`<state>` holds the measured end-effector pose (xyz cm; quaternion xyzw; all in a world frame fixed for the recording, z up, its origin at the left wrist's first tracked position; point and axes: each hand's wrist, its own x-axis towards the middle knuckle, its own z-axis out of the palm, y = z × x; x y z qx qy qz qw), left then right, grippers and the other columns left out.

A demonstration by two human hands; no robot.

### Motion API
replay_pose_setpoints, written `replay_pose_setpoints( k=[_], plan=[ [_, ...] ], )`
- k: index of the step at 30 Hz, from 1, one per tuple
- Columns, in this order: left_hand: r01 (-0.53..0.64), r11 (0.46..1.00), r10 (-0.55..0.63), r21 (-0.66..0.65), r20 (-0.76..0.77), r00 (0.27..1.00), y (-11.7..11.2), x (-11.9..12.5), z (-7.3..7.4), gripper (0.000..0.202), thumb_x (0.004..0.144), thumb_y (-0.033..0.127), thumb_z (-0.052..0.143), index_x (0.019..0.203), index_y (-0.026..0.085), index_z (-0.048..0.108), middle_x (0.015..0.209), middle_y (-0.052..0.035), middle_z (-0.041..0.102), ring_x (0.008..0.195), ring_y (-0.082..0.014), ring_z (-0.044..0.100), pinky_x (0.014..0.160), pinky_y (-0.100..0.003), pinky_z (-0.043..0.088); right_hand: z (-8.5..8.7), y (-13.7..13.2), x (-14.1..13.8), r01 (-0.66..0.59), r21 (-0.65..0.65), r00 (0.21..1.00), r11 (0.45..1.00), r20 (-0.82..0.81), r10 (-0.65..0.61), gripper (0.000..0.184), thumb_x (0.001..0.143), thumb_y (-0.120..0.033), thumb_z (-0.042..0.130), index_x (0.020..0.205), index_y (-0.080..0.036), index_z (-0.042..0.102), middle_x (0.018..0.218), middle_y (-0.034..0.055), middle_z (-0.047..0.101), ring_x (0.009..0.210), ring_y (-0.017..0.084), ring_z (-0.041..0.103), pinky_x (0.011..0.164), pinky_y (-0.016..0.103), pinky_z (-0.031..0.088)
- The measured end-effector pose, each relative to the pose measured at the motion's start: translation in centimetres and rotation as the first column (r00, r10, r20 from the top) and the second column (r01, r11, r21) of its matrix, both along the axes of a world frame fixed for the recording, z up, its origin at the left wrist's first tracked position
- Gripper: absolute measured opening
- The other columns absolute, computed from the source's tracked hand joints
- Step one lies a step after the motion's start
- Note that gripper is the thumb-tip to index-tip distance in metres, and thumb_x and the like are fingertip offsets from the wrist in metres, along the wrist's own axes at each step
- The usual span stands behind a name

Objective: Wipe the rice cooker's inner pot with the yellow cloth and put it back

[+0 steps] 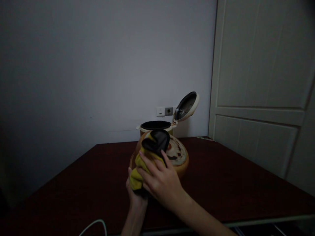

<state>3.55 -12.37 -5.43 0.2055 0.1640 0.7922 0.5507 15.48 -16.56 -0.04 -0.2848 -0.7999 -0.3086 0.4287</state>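
Note:
A tan rice cooker inner pot [183,167] is tilted so its pale, brown-stained underside faces up and right. My left hand [136,196] grips its lower left rim; most of these fingers are hidden. A yellow and black cloth [147,161] lies over the left part of the pot. My right hand [163,182] is closed on the cloth, pressing it against the pot's outside. Just behind stands a rice cooker body [169,130] with a dark opening, partly covered by the pot. Its lid [187,106] is raised to the right.
The dark red table [221,183] reaches a plain wall [110,65] with sockets [164,111] behind the cooker. A white panelled door [256,82] stands at the right. A pale cable [98,221] curves at the table's front left.

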Motion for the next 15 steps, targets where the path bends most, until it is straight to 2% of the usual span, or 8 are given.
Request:
replay_pose_setpoints(
  k=[2,4,6,8,10,12,15],
  plan=[
    [-0.054,0.994,0.059,-0.093,0.050,0.997,-0.5,0.9,0.6,0.028,0.086,0.023,0.046,0.102,0.017,0.068,0.078,-0.0039,0.073,0.067,-0.0143,0.068,0.065,-0.023,0.053,2.9,0.1,0.6,0.021,-0.159,1.000,0.987,0.009,-0.019,0.043,0.083,-0.045,0.057,0.124,-0.032,0.056,0.147,0.0041,0.035,0.125,0.033,0.041,0.101,0.056,0.034],
    [-0.053,0.980,0.066,-0.190,0.062,0.996,-0.7,1.3,1.2,0.031,0.086,0.019,0.045,0.108,0.017,0.066,0.080,-0.0048,0.073,0.069,-0.0161,0.068,0.070,-0.026,0.054,5.2,1.0,1.9,0.010,-0.299,1.000,0.954,0.000,-0.010,0.050,0.083,-0.053,0.053,0.130,-0.036,0.050,0.146,0.0055,0.037,0.127,0.035,0.039,0.096,0.054,0.038],
    [-0.002,0.971,0.014,-0.241,0.049,0.999,-0.6,1.0,1.7,0.032,0.087,0.021,0.045,0.112,0.015,0.064,0.080,-0.0065,0.073,0.073,-0.0181,0.069,0.076,-0.030,0.054,6.5,2.5,3.8,0.024,-0.394,0.999,0.919,-0.010,-0.030,0.052,0.086,-0.057,0.045,0.134,-0.037,0.045,0.143,0.0074,0.041,0.127,0.035,0.039,0.098,0.054,0.035],
    [0.023,0.965,-0.010,-0.263,0.052,0.999,-0.3,0.2,2.1,0.031,0.089,0.022,0.045,0.111,0.014,0.064,0.079,-0.0067,0.073,0.076,-0.0189,0.069,0.082,-0.032,0.053,6.7,4.0,5.9,0.071,-0.456,0.996,0.887,-0.023,-0.091,0.053,0.088,-0.057,0.041,0.136,-0.035,0.043,0.144,0.0095,0.039,0.131,0.036,0.035,0.101,0.056,0.030],
    [0.012,0.966,0.007,-0.259,0.075,0.997,0.2,-0.7,2.3,0.030,0.090,0.023,0.043,0.110,0.015,0.065,0.080,-0.0064,0.073,0.082,-0.0192,0.069,0.086,-0.034,0.052,6.1,4.7,7.5,0.092,-0.503,0.992,0.859,-0.031,-0.124,0.055,0.089,-0.057,0.039,0.138,-0.033,0.040,0.146,0.0112,0.034,0.133,0.036,0.030,0.102,0.056,0.028],
    [0.006,0.968,0.014,-0.252,0.078,0.997,0.7,-1.4,2.1,0.031,0.091,0.025,0.043,0.109,0.016,0.066,0.082,-0.0067,0.073,0.089,-0.0205,0.068,0.087,-0.034,0.051,5.2,4.0,8.0,0.072,-0.524,0.994,0.849,-0.036,-0.107,0.056,0.089,-0.057,0.038,0.140,-0.033,0.037,0.149,0.0113,0.029,0.136,0.036,0.023,0.103,0.056,0.026],
    [0.027,0.981,-0.028,-0.193,-0.003,1.000,1.1,-1.4,0.8,0.033,0.089,0.032,0.045,0.110,0.017,0.066,0.092,-0.0086,0.073,0.100,-0.0235,0.065,0.089,-0.035,0.050,4.4,1.3,6.4,0.003,-0.524,1.000,0.852,0.003,-0.001,0.055,0.090,-0.057,0.037,0.140,-0.034,0.035,0.152,0.0089,0.023,0.139,0.035,0.016,0.106,0.057,0.021]
  ],
)
